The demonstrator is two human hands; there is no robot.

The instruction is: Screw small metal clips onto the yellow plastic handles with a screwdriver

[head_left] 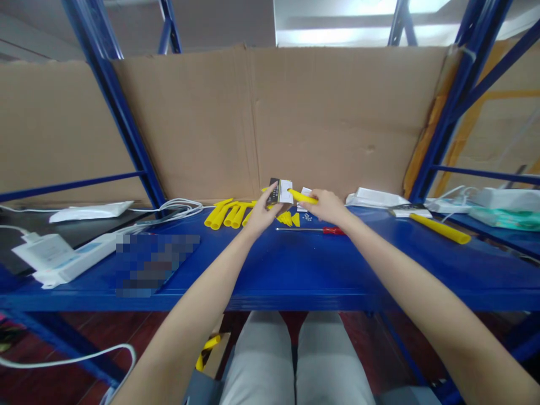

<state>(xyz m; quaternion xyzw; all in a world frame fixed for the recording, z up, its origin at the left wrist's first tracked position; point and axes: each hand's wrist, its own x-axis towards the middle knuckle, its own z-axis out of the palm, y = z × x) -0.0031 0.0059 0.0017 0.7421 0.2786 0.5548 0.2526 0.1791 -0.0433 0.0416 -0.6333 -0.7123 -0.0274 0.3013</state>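
Observation:
My left hand (264,211) is closed around a small black and white printed card or box (279,191), held up over the back of the table. In my right hand (328,206) is a yellow tapered tube (302,197), its narrow end touching or close to the white part of the card. Below the hands lie small flat yellow pieces (291,218) and a few tiny metal parts (307,217). A screwdriver with a red handle (333,230) rests in front of them. Several yellow tubes (231,215) lie side by side to the left of my left hand.
A blue table (295,264) stands before a cardboard wall (316,112). On its left are a power strip (80,261) and a coiled white cable (183,208). To the right sit a white packet (375,197) and another yellow tube (441,228). Blue posts frame both sides.

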